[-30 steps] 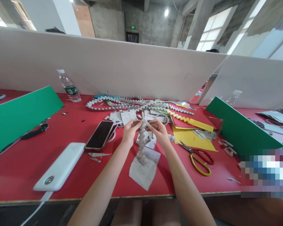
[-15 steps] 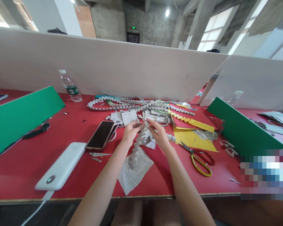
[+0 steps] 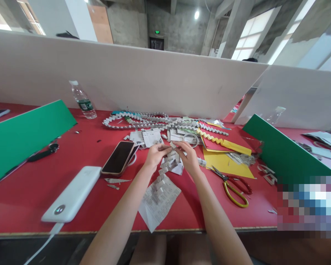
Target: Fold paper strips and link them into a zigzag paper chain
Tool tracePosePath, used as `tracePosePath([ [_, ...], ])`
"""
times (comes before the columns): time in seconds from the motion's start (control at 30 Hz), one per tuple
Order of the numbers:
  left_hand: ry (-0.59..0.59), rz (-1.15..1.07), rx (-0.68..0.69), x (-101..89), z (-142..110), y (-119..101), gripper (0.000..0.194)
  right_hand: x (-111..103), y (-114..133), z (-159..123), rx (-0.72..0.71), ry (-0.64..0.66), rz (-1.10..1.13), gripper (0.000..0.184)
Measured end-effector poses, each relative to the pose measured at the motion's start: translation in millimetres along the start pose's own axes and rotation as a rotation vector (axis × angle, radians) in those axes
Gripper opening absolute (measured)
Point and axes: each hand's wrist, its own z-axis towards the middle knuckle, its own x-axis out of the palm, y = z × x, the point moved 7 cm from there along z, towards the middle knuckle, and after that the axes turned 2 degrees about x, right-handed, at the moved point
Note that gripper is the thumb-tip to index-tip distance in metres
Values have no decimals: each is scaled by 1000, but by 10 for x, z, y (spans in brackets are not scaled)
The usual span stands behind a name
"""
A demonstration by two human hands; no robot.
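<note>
A zigzag chain of folded printed paper point(image 3: 163, 170) hangs from my fingers toward me, its lower end over a printed sheet point(image 3: 161, 200). My left hand point(image 3: 155, 156) pinches the chain's upper end from the left. My right hand point(image 3: 188, 157) closes on the same end from the right, fingertips bent around it. The two sets of fingertips nearly meet and partly cover the folds there. Beneath and behind the hands lie more paper pieces point(image 3: 151, 137). Finished-looking grey zigzag chains point(image 3: 143, 124) lie looped farther back.
Scissors point(image 3: 231, 187) lie right of my hands, near yellow paper point(image 3: 228, 163) and a yellow zigzag chain point(image 3: 209, 137). To the left are a phone point(image 3: 118, 157) and a white power bank point(image 3: 71, 195). A bottle point(image 3: 84, 101) and green dividers point(image 3: 30, 136) stand on the red table.
Both hands remain at the chain's upper end, with fingertips slightly shifted and the right fingers bent more. The chain hangs a little differently; the surroundings moved slightly with the camera.
</note>
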Motion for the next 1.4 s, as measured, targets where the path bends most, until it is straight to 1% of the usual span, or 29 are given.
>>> tracePosePath([
  [0.13,21,-14,-33,7,-1,26,27,-14,-8,2,-5,-29,-31,21],
  [0.4,9,-51,-74,7,-4,47,26,-17,0,6,-10,-52,-88,17],
  [0.57,20,-38,-36,43,-23,22,24,-10,-6,-10,6,-46,-122,18],
  [0.67,-44,-54,-40,46,-38,50,25,37,-27,-23,7,-14,-147,20],
  [0.7,-70,-71,-58,45,-42,75,26,64,-37,-28,5,6,-158,20],
  [0.8,-100,-117,-117,59,-38,158,29,143,-74,-46,4,42,-185,22],
  [0.83,-100,-124,-114,60,-30,169,30,160,-88,-53,8,39,-190,22],
  [0.9,-48,-131,-117,82,-15,195,31,182,-111,-65,20,17,-204,23],
  [1.0,-7,-116,-88,59,3,213,38,226,-127,-82,30,3,-237,23],
  [1.03,7,-99,-58,45,11,207,39,240,-130,-86,33,-3,-249,22],
  [1.1,17,-23,22,-4,36,185,37,260,-142,-98,49,-25,-281,20],
  [1.17,-8,66,62,-78,71,191,37,304,-127,-123,31,-23,-296,21],
  [1.23,7,144,132,-112,105,170,35,329,-107,-178,34,-51,-320,21],
  [1.3,26,213,169,-119,126,168,35,334,-68,-272,47,-106,-328,21],
  [1.4,75,336,185,-59,108,178,34,304,-12,-461,107,-226,-325,24],
])
